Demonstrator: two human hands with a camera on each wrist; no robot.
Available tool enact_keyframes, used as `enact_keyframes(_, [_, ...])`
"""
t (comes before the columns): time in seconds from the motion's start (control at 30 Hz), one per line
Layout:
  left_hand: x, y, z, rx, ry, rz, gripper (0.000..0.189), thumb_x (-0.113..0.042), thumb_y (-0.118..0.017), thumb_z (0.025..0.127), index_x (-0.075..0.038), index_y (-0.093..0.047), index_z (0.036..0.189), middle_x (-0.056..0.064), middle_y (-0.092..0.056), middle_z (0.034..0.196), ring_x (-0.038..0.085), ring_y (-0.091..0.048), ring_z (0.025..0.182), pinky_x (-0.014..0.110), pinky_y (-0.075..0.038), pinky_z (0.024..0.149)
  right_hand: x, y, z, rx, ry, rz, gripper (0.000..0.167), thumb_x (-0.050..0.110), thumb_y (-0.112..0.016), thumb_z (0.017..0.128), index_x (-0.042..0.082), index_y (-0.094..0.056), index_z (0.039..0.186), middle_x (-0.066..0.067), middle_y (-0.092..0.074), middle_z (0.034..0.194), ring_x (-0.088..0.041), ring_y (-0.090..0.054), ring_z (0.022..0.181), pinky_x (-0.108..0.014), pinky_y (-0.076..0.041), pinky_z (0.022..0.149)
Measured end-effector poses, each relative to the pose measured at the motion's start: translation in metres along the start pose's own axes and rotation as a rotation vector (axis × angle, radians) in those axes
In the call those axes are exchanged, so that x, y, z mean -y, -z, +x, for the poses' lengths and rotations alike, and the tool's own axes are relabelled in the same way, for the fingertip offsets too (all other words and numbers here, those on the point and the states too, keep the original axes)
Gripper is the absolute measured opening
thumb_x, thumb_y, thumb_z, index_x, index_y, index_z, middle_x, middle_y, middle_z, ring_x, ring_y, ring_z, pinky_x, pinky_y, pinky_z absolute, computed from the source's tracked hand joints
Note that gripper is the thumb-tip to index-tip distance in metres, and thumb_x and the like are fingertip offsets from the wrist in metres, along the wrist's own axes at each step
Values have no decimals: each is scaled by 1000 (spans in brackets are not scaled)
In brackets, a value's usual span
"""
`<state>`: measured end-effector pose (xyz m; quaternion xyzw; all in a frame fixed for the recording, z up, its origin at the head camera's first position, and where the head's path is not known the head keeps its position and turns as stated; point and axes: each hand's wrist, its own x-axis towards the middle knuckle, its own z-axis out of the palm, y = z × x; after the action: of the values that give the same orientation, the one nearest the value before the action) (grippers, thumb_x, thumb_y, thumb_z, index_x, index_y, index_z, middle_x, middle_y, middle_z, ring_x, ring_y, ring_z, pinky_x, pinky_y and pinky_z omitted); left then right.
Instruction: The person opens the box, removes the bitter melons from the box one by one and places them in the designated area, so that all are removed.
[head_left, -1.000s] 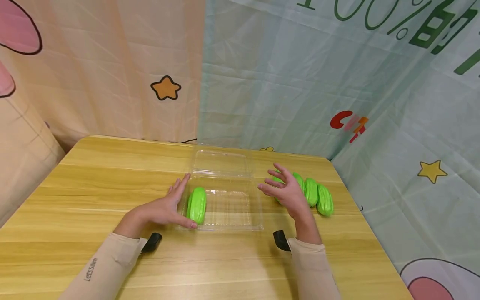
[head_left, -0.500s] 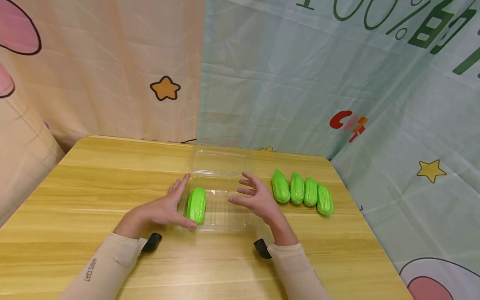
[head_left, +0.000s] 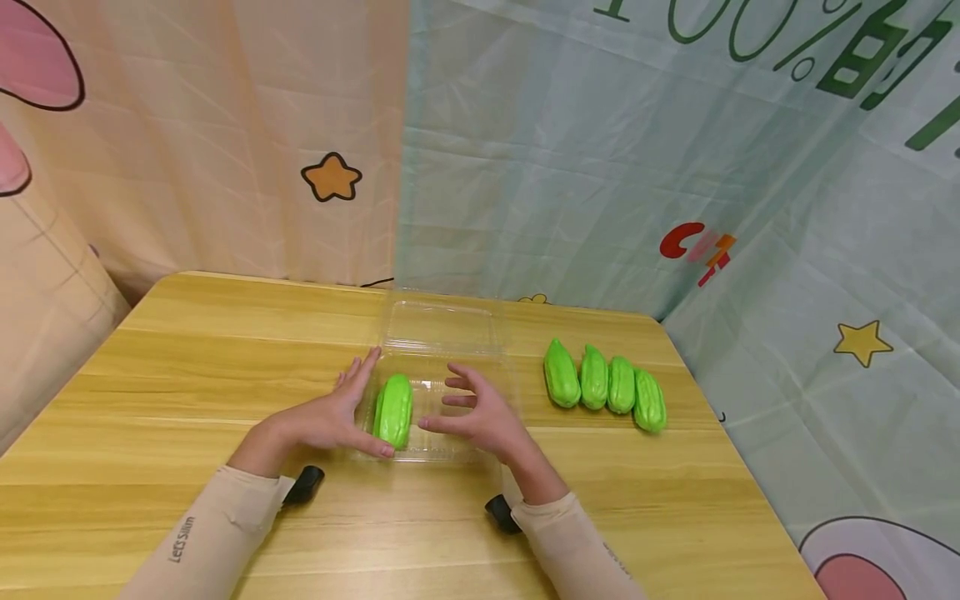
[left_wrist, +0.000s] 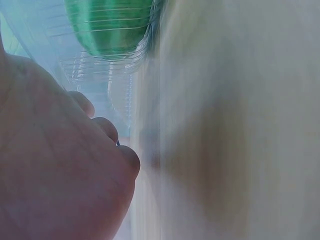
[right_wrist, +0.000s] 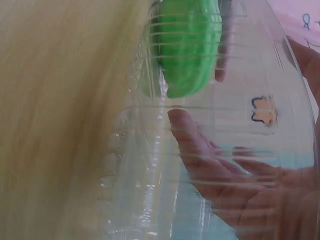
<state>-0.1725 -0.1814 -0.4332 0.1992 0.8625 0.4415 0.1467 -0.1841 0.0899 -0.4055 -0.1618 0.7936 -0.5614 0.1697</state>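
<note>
A clear plastic clamshell box [head_left: 431, 457] lies with its lid [head_left: 442, 322] folded back on the wooden table. One green ridged gourd [head_left: 393, 412] stands lengthwise at the box's left end, its ribs showing through the plastic in the right wrist view. My left hand [head_left: 322, 422] rests along the box's left side, thumb and fingers spread around that corner. Over the right half of the box hovers my right hand [head_left: 483, 423], fingers spread and holding nothing, its thumb tip near the gourd. The left wrist view shows the gourd's end [left_wrist: 112, 30] through the box wall.
Several more green gourds [head_left: 594, 377] lie side by side on the table [head_left: 697, 517], right of the box. Printed curtains [head_left: 540, 167] hang behind the table's far edge and along its right side.
From beside the gourds on the right, my right hand has moved left over the box, uncovering those gourds. The left hand, the box and the gourd inside stay put.
</note>
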Motion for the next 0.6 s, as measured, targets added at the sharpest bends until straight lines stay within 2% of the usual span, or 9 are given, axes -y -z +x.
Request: enact_keyframes(0.6, [-2, -1, 0, 2, -22, 8, 144, -44, -91, 72, -17, 21, 159, 26, 24, 161, 60, 21, 139, 82, 1, 101, 1, -13, 2, 33, -22, -34, 97, 30, -89, 79, 11, -35, 157, -9, -47, 148, -32, -54, 129, -45, -51, 97])
